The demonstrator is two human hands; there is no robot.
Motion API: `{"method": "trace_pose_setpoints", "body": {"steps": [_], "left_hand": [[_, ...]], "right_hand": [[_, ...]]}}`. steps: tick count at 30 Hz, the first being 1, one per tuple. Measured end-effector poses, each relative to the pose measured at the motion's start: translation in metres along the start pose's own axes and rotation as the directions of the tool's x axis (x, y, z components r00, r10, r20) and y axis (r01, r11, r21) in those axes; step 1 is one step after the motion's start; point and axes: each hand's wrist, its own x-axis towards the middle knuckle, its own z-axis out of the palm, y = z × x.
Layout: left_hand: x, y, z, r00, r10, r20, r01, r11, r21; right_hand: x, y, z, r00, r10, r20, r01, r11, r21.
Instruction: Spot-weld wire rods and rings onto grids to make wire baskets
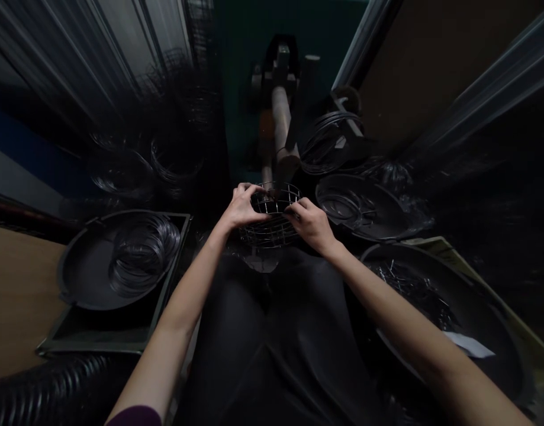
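Dim workshop: a machine (281,68) with a pale bar (281,112) stands beyond the wire basket (272,238). Right of the basket sits a broad dark pan (476,296); left of it, a round pan (89,272) bears a wire coil (145,255). The basket lies between both hands, appearing widest from left to right, neither hand nearer. The left hand (242,208) clasps its left rim, thumb and fingers apart; the right hand (314,223) pinches its near-right rim; any loose wire there, I cannot tell.
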Motion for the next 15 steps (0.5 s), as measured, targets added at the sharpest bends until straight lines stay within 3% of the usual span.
{"method": "trace_pose_setpoints", "body": {"steps": [6, 12, 15], "left_hand": [[0.015, -0.007, -0.003, 1.000, -0.006, 0.013, 0.005, 1.000, 0.019], [0.042, -0.010, -0.008, 0.997, -0.059, 0.052, 0.057, 0.998, 0.037], [0.043, -0.018, -0.008, 0.999, -0.010, 0.046, 0.011, 1.000, -0.012]], "right_hand": [[0.014, 0.010, 0.007, 0.999, 0.005, -0.036, -0.002, 0.996, 0.090], [0.040, 0.006, 0.010, 0.985, 0.164, -0.048, -0.156, 0.978, 0.136], [0.027, 0.009, -0.002, 0.982, 0.185, -0.041, -0.173, 0.965, 0.198]]}}
